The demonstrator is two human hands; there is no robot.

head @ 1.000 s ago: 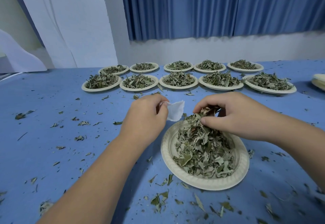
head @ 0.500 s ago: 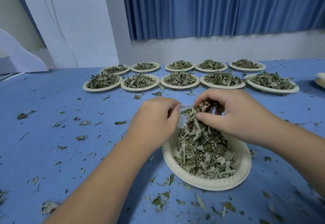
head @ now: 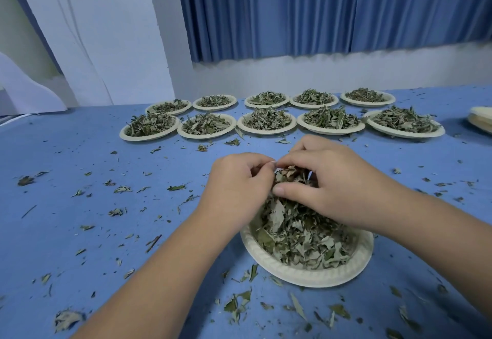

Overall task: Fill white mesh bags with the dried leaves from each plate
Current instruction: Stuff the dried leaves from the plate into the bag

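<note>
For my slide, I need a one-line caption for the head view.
Left hand and right hand meet over a plate, the right pinching dried leaves; ten more filled plates wait behind.

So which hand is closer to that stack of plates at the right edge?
The right. The right hand is left of the stack of plates and nearer the camera; the left hand is further left.

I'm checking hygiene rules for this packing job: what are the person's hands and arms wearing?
Nothing shows: the left hand and right hand are ungloved, no visible rings; the left forearm and right forearm are bare to the frame's edge, no sleeves, watch or bracelet.
</note>
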